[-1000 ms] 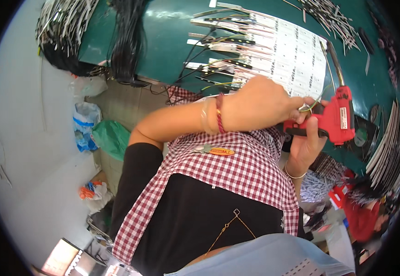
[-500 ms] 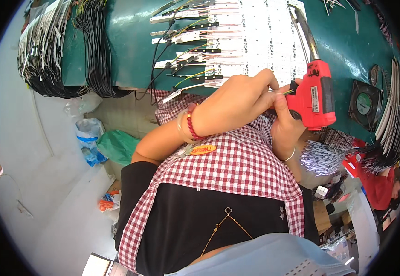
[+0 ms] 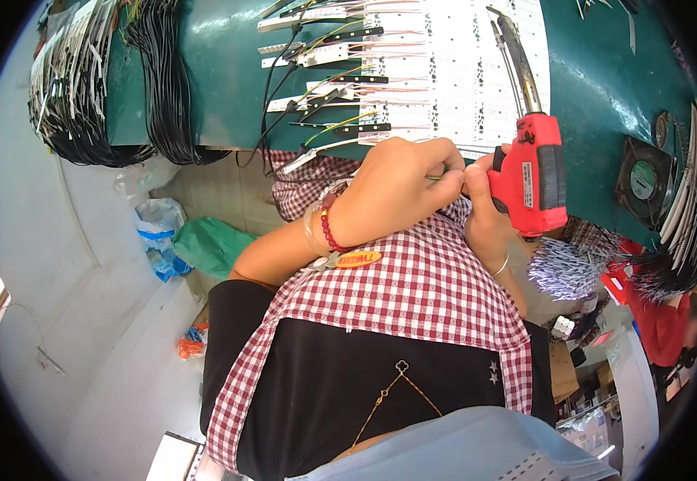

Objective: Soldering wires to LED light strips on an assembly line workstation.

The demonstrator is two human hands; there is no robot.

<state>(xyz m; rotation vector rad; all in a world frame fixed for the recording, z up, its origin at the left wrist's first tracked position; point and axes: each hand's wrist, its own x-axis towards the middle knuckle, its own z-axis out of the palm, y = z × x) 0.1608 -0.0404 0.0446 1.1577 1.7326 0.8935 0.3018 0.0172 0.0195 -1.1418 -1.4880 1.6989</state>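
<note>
My right hand (image 3: pixel 486 220) is wrapped round a red and black soldering gun (image 3: pixel 534 178), whose long metal tip points up over the bench. My left hand (image 3: pixel 397 188) is closed in a pinch just left of it. A thin dark cable (image 3: pixel 336 178) runs into the left fingers, where a bit of green wire (image 3: pixel 435 178) shows. Both hands' fingertips meet in front of the bench edge; the wire ends between them are mostly hidden. Beyond lies a white sheet of circuit boards (image 3: pixel 465 72), with small black strips (image 3: pixel 364 128) and thin wires along its left side.
On the green bench (image 3: pixel 224 72), bundles of black cables (image 3: pixel 168 80) and white-tipped leads (image 3: pixel 72 88) hang over the left edge. A small fan (image 3: pixel 641 180) and pale wires (image 3: pixel 685 192) sit at the right. Below are a purple-white wire bundle (image 3: pixel 565 268) and a green bag (image 3: pixel 212 247).
The soldering gun and my right hand have shifted slightly left and down. My left hand has drawn left, and the green-yellow wire ends have withdrawn from beside the gun into its fingers.
</note>
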